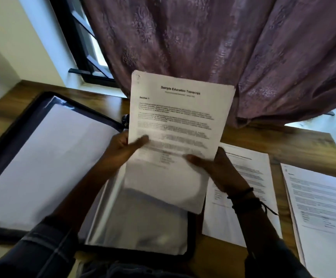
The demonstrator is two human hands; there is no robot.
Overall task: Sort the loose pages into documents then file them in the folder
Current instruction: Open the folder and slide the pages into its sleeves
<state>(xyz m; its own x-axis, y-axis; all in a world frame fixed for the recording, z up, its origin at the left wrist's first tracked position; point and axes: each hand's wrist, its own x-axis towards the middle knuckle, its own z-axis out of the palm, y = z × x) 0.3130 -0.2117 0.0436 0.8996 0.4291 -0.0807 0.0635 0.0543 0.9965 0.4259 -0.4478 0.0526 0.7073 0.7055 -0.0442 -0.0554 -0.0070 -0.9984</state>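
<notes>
I hold a stack of white printed pages headed "Sample Education Transcript" upright above the table. My left hand grips its left edge with the thumb on the front. My right hand grips its lower right part. Below it lies an open black folder, its left half showing a blank white sheet and its right half clear plastic sleeves. The bottom of the stack hangs just over the sleeves.
Two more piles of printed pages lie on the wooden table to the right: one beside the folder, another at the far right edge. A purple curtain hangs behind, with a window at the upper left.
</notes>
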